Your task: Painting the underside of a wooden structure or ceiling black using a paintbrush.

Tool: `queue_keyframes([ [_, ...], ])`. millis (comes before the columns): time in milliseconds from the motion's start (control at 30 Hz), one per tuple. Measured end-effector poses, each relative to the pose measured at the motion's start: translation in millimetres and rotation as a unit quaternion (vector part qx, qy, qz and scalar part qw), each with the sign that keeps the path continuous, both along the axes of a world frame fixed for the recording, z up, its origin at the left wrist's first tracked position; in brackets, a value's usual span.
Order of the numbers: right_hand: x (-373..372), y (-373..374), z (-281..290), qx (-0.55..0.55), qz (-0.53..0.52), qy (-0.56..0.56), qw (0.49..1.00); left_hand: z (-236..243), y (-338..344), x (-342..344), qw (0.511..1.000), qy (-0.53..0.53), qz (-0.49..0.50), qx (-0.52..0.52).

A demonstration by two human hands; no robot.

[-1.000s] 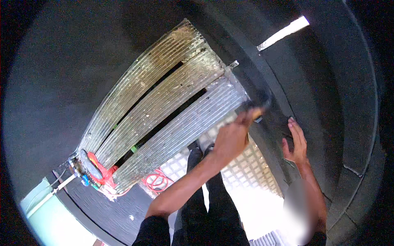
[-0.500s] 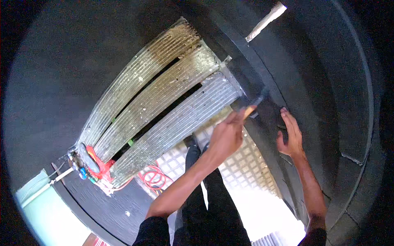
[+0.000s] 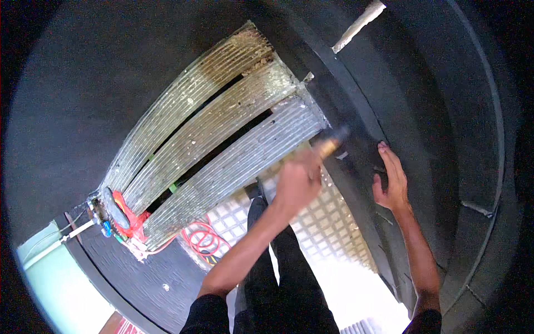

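My left hand [image 3: 297, 178] grips a tool with a yellow-orange handle [image 3: 329, 147]; its darker far end is blurred by motion, close to a dark panel [image 3: 423, 122] on the right. My right hand [image 3: 392, 181] is open, with fingertips on that panel and the thumb apart. Left of the tool, a ribbed, stained plank structure [image 3: 211, 128] with several slats and dark gaps spans the middle.
At the left end of the slats lie a red-and-grey object [image 3: 127, 220] and blue fittings [image 3: 107, 228]. A coiled red hose [image 3: 200, 238] rests on tiled floor [image 3: 328, 222] beside my legs. A pale green panel [image 3: 50, 278] stands lower left.
My left hand and its tool have moved left, with the blurred head shifting. My right hand has slid up and slightly left along the panel. The whole view has shifted slightly.
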State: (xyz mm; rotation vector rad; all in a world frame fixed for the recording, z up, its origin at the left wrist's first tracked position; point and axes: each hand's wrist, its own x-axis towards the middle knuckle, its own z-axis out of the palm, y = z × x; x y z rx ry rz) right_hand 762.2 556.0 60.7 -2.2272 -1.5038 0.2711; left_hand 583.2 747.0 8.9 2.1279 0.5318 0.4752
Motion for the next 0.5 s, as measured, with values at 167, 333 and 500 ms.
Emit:
queue_keyframes([
  [167,-3,7,3,0.014,-0.001,0.011,1.0,0,57,42,0.986,-0.033,0.165,0.007],
  [333,4,3,3,0.027,0.014,0.002,1.0,-5,-5,6,0.999,-0.015,-0.01,-0.042],
  [500,1,2,4,-0.001,0.004,-0.007,1.0,-26,97,-6,0.986,0.114,0.108,-0.064],
])
